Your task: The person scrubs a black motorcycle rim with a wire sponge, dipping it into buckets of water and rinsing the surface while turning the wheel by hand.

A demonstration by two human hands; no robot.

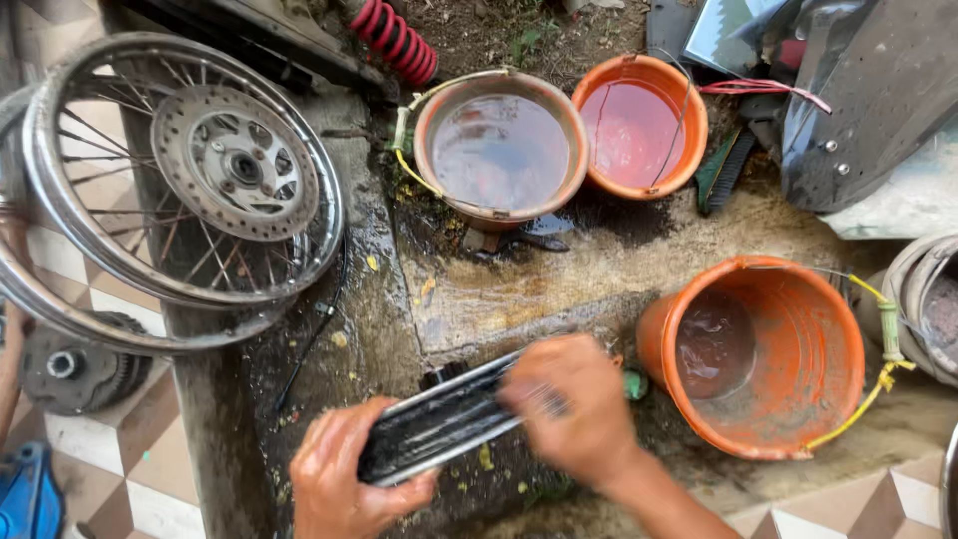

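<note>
A: Obs. 1, hands. Left hand (344, 479) grips the near end of a long dark metal part (439, 427), fingers curled round its edge. Right hand (571, 409) lies over the far end, fingers closed on something with a green tip (636, 384); motion blur, so I cannot tell what it is.

B: Where is the part?

A: Low centre, slanted, over wet, dirty concrete ground (479, 289). Whether it touches the ground is hidden by the hands.

B: Surroundings?

A: Just right of the right hand: an orange bucket (798, 399) tipped toward the camera, a little murky water inside, yellow handle. Farther off: a brown-rimmed bucket (499, 150) full of water, touching a smaller orange tub (639, 125) of reddish water. Green brush (725, 170) beside the tub. Red coil spring (396, 40) at top.

B: Left side?

A: Spoked wheel (185, 165) with hub, leaning over a second rim (60, 309). Toothed round part (70, 364) below, on patterned tiles (95, 449).
</note>
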